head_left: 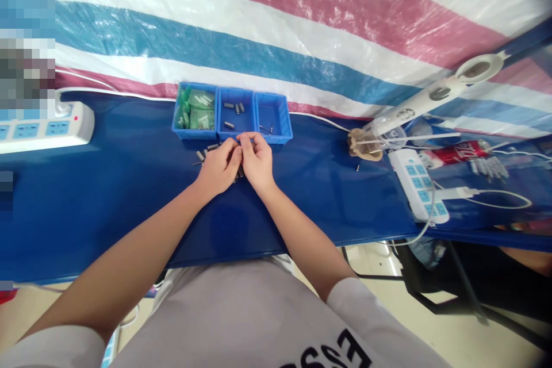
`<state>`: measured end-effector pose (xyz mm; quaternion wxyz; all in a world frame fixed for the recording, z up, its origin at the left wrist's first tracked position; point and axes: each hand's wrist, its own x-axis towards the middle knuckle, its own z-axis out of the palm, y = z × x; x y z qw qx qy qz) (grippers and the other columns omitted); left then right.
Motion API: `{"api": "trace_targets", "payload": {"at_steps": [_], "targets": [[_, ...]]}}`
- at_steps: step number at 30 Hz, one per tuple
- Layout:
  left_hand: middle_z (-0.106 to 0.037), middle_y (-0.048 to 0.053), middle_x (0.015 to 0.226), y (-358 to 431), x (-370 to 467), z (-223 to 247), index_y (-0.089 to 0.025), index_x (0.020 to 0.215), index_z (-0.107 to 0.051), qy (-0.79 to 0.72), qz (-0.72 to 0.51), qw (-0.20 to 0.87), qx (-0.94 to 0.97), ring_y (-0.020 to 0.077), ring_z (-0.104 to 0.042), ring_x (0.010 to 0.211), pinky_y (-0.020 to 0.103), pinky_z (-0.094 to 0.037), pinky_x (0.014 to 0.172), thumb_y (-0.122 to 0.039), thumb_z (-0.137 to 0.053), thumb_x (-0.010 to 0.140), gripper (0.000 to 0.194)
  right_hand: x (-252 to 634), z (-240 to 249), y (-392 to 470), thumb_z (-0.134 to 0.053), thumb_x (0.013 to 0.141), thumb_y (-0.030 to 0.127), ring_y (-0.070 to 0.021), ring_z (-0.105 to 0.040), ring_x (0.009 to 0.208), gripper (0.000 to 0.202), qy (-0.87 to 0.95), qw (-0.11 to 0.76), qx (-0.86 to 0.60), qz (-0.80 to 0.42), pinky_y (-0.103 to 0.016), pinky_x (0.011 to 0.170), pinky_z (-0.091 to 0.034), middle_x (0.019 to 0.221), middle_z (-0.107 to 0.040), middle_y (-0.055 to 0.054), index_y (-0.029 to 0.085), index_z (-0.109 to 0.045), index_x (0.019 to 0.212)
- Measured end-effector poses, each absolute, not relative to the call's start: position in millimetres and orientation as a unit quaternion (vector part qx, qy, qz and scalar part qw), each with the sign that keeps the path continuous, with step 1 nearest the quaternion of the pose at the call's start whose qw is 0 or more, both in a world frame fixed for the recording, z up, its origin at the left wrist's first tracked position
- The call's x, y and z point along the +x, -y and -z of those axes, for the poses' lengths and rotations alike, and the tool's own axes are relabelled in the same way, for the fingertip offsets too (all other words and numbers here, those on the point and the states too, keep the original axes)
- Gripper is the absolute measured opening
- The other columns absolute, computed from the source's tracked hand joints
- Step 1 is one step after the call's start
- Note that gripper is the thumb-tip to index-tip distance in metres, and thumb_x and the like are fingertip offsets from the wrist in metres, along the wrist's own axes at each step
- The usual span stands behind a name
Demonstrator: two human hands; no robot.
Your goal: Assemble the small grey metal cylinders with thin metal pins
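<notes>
My left hand (219,168) and my right hand (257,160) meet just in front of the blue bins, fingertips pinched together. Whatever they hold is too small and too covered to make out. Around and under the fingers lie several small grey metal cylinders (200,156) on the blue table (142,184). More cylinders (229,125) rest in the middle bin (236,95). In the right bin (282,118) are a few thin screw-like pieces (269,130). Green and clear plastic packets (200,118) fill the left bin (177,126).
Power strips stand at the left (81,123) and the right (414,184), with white cables. A cut plastic bottle (386,129), a white lamp-like arm (425,98) and a red can (459,153) are at the right. A small screw (357,167) lies near the bottle. Striped sheeting (276,29) hangs behind.
</notes>
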<state>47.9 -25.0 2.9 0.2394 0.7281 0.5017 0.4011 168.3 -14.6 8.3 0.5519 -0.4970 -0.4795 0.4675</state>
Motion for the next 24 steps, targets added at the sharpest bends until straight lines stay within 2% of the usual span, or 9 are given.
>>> {"api": "trace_targets", "payload": {"at_steps": [7,16,24], "targets": [[-0.062,-0.001,0.069,25.3,47.7,-3.4,-0.019,0.088,-0.054,-0.502,-0.401,0.245,0.726,0.0131,-0.06,0.062,0.025,-0.039,0.06,-0.038,-0.043,0.103,0.027,168.7,-5.6,14.0,-0.058,0.092,0.051,-0.0096,-0.056,0.062,0.031,0.483,0.546,-0.498,-0.469,-0.022,0.062,-0.049,0.075,-0.063,0.002,0.021,-0.065,0.093],[-0.063,0.0,0.07,25.6,48.0,-5.3,-0.019,0.088,-0.054,-0.507,-0.394,0.246,0.726,0.0137,-0.061,0.063,0.026,-0.04,0.06,-0.038,-0.042,0.103,0.026,168.7,-7.1,13.7,-0.058,0.092,0.05,-0.0098,-0.057,0.065,0.03,0.485,0.545,-0.504,-0.462,-0.022,0.065,-0.05,0.076,-0.064,0.001,0.021,-0.065,0.092],[-0.063,0.0,0.07,25.6,48.9,-6.5,-0.02,0.087,-0.053,-0.508,-0.397,0.246,0.724,0.0141,-0.061,0.064,0.026,-0.04,0.061,-0.038,-0.042,0.102,0.026,168.9,-8.1,13.3,-0.057,0.092,0.05,-0.0125,-0.062,0.077,0.03,0.492,0.546,-0.498,-0.46,-0.024,0.072,-0.053,0.078,-0.064,0.0,0.021,-0.064,0.091]]}}
